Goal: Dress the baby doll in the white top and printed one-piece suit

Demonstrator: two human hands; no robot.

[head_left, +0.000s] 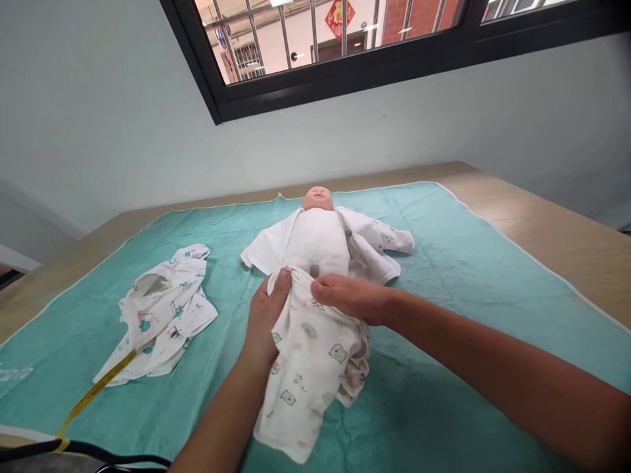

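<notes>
A baby doll [318,226] lies on its back on a teal towel [444,276], head toward the wall, wearing an open white top. Printed white baby trousers [310,355] cover its lower body and trail toward me. My left hand [263,315] grips the waistband at the doll's left side, thumb on the cloth. My right hand [350,297] is closed on the waistband's other side, just below the doll's belly. The doll's legs are hidden under the trousers.
A crumpled printed baby garment [165,315] lies on the towel at the left. A yellow tape [93,394] runs from it toward black cables [73,450] at the near edge. The wooden table [557,230] meets a grey wall under a barred window [340,39].
</notes>
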